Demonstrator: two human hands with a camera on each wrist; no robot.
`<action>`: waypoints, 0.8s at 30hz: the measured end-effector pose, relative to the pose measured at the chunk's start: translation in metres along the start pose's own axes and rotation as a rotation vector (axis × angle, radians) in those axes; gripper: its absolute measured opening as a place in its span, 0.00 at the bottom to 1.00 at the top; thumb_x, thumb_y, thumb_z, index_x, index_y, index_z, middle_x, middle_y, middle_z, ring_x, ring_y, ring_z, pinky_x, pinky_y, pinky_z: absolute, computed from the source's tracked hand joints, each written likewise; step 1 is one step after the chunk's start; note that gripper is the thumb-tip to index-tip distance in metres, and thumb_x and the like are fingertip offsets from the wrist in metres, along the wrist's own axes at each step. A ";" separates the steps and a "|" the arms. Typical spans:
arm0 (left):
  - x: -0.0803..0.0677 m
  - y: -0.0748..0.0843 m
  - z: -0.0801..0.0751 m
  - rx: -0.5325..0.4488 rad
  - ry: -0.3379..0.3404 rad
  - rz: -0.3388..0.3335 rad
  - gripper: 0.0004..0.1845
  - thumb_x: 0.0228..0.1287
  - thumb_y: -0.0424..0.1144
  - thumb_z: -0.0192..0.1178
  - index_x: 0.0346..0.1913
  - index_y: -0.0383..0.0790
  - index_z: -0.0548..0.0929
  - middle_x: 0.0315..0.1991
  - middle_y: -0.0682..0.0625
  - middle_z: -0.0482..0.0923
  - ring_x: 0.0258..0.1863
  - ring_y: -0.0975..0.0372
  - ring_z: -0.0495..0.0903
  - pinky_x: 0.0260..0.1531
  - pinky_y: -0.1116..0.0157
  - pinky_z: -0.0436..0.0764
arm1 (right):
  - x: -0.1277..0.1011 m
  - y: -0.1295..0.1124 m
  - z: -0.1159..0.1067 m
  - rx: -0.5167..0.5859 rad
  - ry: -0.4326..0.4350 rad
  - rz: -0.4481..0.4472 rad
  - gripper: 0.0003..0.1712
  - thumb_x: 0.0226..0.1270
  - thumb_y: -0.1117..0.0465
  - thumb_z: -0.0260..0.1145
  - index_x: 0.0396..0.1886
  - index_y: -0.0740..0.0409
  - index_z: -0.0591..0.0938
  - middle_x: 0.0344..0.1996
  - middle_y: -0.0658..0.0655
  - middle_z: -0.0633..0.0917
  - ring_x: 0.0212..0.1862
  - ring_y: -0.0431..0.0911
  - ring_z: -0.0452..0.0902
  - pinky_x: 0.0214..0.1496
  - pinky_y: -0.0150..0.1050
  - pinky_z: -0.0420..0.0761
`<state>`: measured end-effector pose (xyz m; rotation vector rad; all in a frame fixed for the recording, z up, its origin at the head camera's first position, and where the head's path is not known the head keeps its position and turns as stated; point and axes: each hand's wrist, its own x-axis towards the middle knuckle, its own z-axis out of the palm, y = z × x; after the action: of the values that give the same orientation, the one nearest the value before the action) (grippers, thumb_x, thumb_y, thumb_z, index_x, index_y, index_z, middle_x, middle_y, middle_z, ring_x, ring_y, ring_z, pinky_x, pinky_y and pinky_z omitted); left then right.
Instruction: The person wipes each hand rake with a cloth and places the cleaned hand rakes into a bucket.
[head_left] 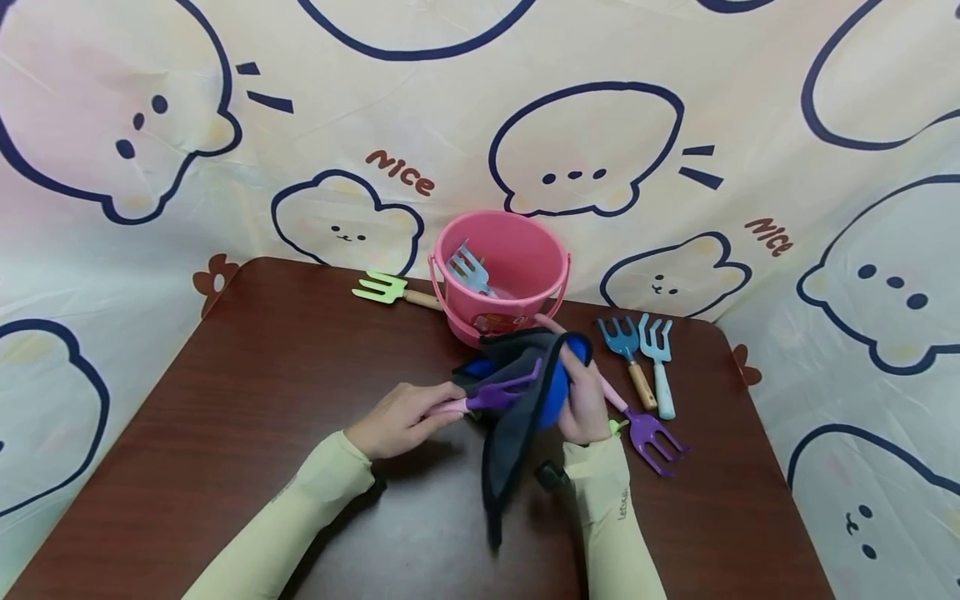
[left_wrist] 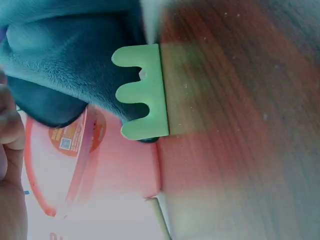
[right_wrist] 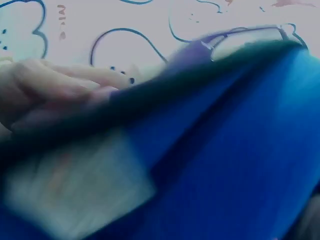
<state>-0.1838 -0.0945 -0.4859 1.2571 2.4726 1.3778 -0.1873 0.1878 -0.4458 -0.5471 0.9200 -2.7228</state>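
We find a purple toy garden fork point(head_left: 498, 393) held above the middle of the bench point(head_left: 247, 392), its handle pinched in the left hand point(head_left: 401, 417) and its tines pointing right into a dark grey and blue cloth point(head_left: 517, 392). The right hand point(head_left: 581, 400) has its fingers curled round that cloth, bunching it against the tines; a long corner of the cloth hangs down toward the near edge.

Just beyond the hands stands a pink bucket point(head_left: 525, 250) with one light blue fork point(head_left: 468, 271) already leaning inside. A green fork point(head_left: 382, 287) lies on the bench left of the bucket. To the right lie a blue fork with a wooden handle point(head_left: 626, 350) and a pale blue fork point(head_left: 658, 358), side by side, and nearer, a second purple fork point(head_left: 648, 437) just beside the right wrist.

In the left wrist view a green toothed tool end point(left_wrist: 142, 92) shows close to the cloth and bucket; the right wrist view is filled with blurred blue cloth point(right_wrist: 240, 150).

We judge the work to be wiping each fork and placing it in the bucket: one appears finished, one is in hand, four remain on the bench.
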 end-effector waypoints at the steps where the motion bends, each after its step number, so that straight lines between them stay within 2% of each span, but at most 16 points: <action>1: -0.001 -0.001 -0.001 0.004 0.001 0.005 0.09 0.74 0.38 0.63 0.53 0.50 0.79 0.28 0.61 0.73 0.24 0.71 0.71 0.24 0.70 0.75 | 0.000 -0.002 -0.001 0.012 0.053 -0.021 0.26 0.88 0.60 0.42 0.78 0.62 0.64 0.53 0.57 0.83 0.46 0.43 0.87 0.52 0.32 0.85; 2: -0.001 -0.002 -0.002 0.006 0.008 0.012 0.09 0.73 0.38 0.63 0.52 0.50 0.80 0.28 0.61 0.73 0.24 0.71 0.71 0.24 0.70 0.74 | 0.000 -0.005 -0.002 0.017 0.106 -0.052 0.26 0.88 0.58 0.43 0.78 0.61 0.65 0.51 0.58 0.84 0.46 0.44 0.87 0.52 0.33 0.86; 5: -0.001 -0.004 -0.004 0.024 0.082 0.031 0.10 0.72 0.37 0.65 0.52 0.49 0.80 0.30 0.59 0.76 0.25 0.71 0.72 0.26 0.70 0.75 | -0.001 -0.013 -0.004 0.015 0.246 -0.179 0.24 0.85 0.57 0.50 0.75 0.57 0.67 0.56 0.59 0.81 0.50 0.47 0.86 0.55 0.37 0.86; 8: 0.000 -0.004 -0.005 0.084 0.241 0.052 0.13 0.67 0.34 0.69 0.52 0.48 0.83 0.34 0.58 0.81 0.27 0.69 0.74 0.28 0.69 0.76 | -0.002 -0.019 -0.003 -0.003 0.342 -0.252 0.24 0.80 0.55 0.57 0.71 0.53 0.68 0.58 0.59 0.78 0.51 0.47 0.85 0.56 0.38 0.86; 11: 0.001 -0.003 -0.006 0.178 0.439 0.064 0.16 0.60 0.33 0.75 0.50 0.47 0.86 0.37 0.55 0.85 0.29 0.67 0.80 0.29 0.67 0.80 | -0.003 -0.020 0.002 -0.059 0.370 -0.275 0.24 0.78 0.52 0.60 0.68 0.53 0.70 0.62 0.59 0.74 0.54 0.47 0.82 0.58 0.37 0.84; 14: 0.003 0.000 -0.005 0.242 0.612 0.064 0.17 0.55 0.35 0.78 0.49 0.45 0.89 0.37 0.53 0.87 0.32 0.64 0.85 0.30 0.64 0.83 | -0.004 -0.016 0.008 -0.177 0.312 -0.267 0.25 0.78 0.50 0.60 0.68 0.56 0.73 0.64 0.59 0.73 0.57 0.46 0.81 0.62 0.35 0.82; 16: 0.004 0.002 -0.004 0.274 0.705 0.073 0.15 0.58 0.42 0.78 0.47 0.44 0.90 0.38 0.52 0.88 0.33 0.62 0.88 0.30 0.63 0.84 | -0.003 -0.010 0.011 -0.231 0.220 -0.270 0.26 0.78 0.51 0.61 0.69 0.57 0.75 0.65 0.59 0.75 0.60 0.46 0.80 0.65 0.36 0.80; 17: 0.004 0.003 -0.003 0.286 0.740 0.076 0.14 0.58 0.42 0.78 0.46 0.44 0.91 0.38 0.52 0.88 0.33 0.61 0.88 0.30 0.63 0.84 | -0.003 -0.007 0.012 -0.259 0.175 -0.264 0.26 0.78 0.51 0.61 0.70 0.58 0.75 0.66 0.59 0.75 0.62 0.46 0.80 0.66 0.36 0.79; 19: 0.004 0.004 -0.001 0.304 0.798 0.088 0.14 0.58 0.42 0.78 0.45 0.43 0.91 0.37 0.51 0.88 0.33 0.60 0.89 0.29 0.63 0.83 | -0.002 0.002 0.014 -0.333 0.105 -0.261 0.28 0.77 0.54 0.64 0.71 0.58 0.74 0.67 0.59 0.77 0.64 0.46 0.79 0.66 0.35 0.79; 21: 0.005 0.005 0.001 0.332 0.841 0.111 0.13 0.62 0.46 0.75 0.44 0.43 0.92 0.35 0.50 0.87 0.32 0.59 0.88 0.29 0.62 0.83 | -0.001 0.011 0.016 -0.394 0.075 -0.252 0.31 0.74 0.57 0.68 0.72 0.60 0.73 0.68 0.59 0.77 0.65 0.46 0.78 0.66 0.34 0.79; 24: 0.007 0.007 0.005 0.392 0.891 0.178 0.11 0.66 0.45 0.72 0.43 0.43 0.92 0.32 0.49 0.85 0.28 0.58 0.85 0.26 0.61 0.81 | 0.002 0.024 0.023 -0.545 0.110 -0.209 0.32 0.69 0.63 0.72 0.72 0.60 0.74 0.67 0.58 0.78 0.63 0.47 0.78 0.61 0.34 0.81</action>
<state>-0.1821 -0.0849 -0.4818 1.0746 3.4199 1.8713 -0.1779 0.1563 -0.4431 -0.6159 1.7441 -2.6847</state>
